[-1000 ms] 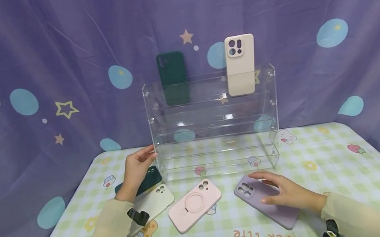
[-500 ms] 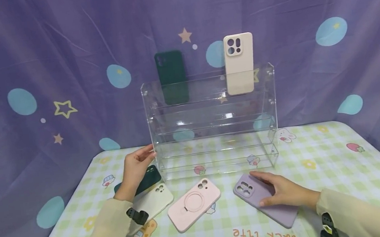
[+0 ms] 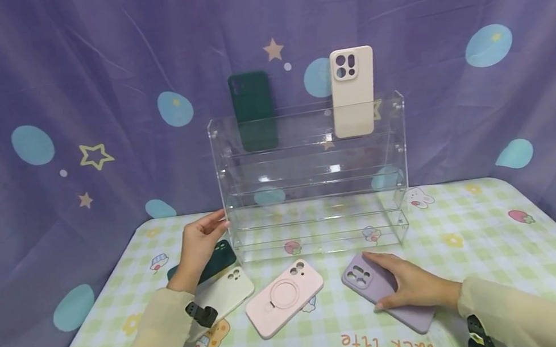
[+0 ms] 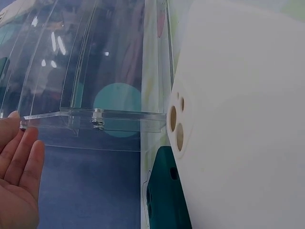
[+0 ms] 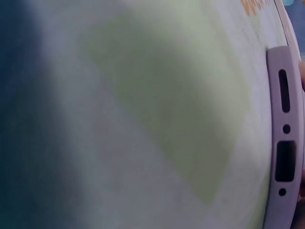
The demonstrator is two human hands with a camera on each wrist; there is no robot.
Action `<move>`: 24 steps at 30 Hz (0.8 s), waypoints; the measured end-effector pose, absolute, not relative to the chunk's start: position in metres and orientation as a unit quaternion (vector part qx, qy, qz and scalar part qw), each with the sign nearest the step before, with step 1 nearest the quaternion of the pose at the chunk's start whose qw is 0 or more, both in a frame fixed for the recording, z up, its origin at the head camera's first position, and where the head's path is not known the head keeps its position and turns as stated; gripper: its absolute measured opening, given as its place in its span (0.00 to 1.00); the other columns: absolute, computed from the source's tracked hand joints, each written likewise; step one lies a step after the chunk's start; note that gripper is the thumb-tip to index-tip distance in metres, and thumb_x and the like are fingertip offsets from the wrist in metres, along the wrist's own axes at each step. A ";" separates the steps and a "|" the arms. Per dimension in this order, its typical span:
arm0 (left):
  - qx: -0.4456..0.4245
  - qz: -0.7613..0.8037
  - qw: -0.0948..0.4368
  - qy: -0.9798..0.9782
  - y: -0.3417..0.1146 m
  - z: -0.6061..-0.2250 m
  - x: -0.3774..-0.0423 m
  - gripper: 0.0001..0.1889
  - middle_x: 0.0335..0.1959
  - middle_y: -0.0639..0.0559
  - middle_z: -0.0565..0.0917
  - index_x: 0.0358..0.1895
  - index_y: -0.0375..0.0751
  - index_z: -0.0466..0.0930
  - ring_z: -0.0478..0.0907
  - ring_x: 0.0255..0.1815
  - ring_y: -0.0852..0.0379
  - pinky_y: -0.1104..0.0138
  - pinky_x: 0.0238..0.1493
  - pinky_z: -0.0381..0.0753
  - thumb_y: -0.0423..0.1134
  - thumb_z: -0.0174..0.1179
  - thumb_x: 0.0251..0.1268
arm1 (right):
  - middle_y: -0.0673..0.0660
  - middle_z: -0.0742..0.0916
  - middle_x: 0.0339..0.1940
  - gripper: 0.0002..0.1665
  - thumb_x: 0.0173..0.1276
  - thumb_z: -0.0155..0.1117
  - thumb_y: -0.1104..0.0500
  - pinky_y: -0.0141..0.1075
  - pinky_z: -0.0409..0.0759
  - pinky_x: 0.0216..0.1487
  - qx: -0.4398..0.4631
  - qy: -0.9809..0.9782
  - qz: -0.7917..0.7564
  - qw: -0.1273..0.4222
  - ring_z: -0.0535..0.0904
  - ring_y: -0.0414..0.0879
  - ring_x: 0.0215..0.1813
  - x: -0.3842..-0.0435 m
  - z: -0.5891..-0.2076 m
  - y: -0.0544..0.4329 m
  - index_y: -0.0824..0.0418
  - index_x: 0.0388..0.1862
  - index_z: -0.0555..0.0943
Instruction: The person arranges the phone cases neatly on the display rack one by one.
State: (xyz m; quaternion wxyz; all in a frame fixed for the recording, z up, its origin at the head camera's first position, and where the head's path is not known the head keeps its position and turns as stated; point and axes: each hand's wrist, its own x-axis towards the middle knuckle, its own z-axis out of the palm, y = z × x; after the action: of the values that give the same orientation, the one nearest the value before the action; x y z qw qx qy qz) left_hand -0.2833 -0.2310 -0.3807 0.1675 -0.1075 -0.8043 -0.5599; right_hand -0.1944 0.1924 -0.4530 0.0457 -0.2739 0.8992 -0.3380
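Note:
At the head view's centre stands a clear acrylic display rack [image 3: 312, 184]. My left hand [image 3: 201, 251] holds its left side edge; in the left wrist view thumb and fingers [image 4: 31, 152] pinch the panel. My right hand [image 3: 414, 284] lies across a purple phone case [image 3: 372, 280] flat on the table, thumb at the near long edge and fingers at the far one. Its bottom end with port cutouts shows in the right wrist view. A dark green phone case [image 3: 253, 110] and a cream phone case [image 3: 352, 90] lean upright on the rack's top tier.
A pink phone case [image 3: 273, 311] with a ring lies in front of the rack. Beside it a white phone case [image 3: 225, 297] and another dark green case [image 3: 218, 260] lie partly under my left forearm. A checked cloth [image 3: 482, 247] covers the table; a purple curtain [image 3: 455, 102] hangs behind.
My right hand has moved slightly left and down over the purple phone case, its thumb coming to the case's near edge. The left hand has stayed at the rack.

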 end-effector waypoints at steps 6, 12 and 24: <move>-0.113 -0.565 0.169 -0.800 -0.232 -0.381 -0.284 0.18 0.45 0.31 0.82 0.52 0.28 0.79 0.79 0.34 0.76 0.78 0.37 0.79 0.32 0.64 0.59 | 0.68 0.67 0.69 0.63 0.46 0.75 0.40 0.58 0.62 0.64 -0.266 0.892 -0.360 0.059 0.65 0.62 0.67 -0.193 -0.451 0.189 0.67 0.72 0.56; -0.111 -0.563 0.169 -0.801 -0.232 -0.382 -0.285 0.18 0.46 0.32 0.82 0.52 0.27 0.79 0.79 0.34 0.76 0.79 0.37 0.79 0.31 0.64 0.59 | 0.66 0.64 0.71 0.63 0.45 0.76 0.41 0.57 0.60 0.66 -0.258 0.892 -0.365 0.063 0.63 0.60 0.69 -0.193 -0.450 0.187 0.63 0.73 0.56; -0.102 -0.560 0.169 -0.805 -0.230 -0.380 -0.284 0.17 0.46 0.31 0.82 0.52 0.27 0.79 0.81 0.36 0.71 0.79 0.37 0.79 0.30 0.64 0.59 | 0.59 0.66 0.70 0.63 0.44 0.78 0.45 0.37 0.71 0.53 -0.299 0.885 -0.353 0.058 0.69 0.48 0.58 -0.190 -0.445 0.188 0.56 0.75 0.53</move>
State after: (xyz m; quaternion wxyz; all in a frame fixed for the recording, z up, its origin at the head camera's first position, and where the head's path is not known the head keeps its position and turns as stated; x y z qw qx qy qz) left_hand -0.2836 -0.2301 -0.3801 0.1688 -0.1020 -0.8050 -0.5596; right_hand -0.1902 0.1882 -0.4452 0.0582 -0.2993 0.8846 -0.3530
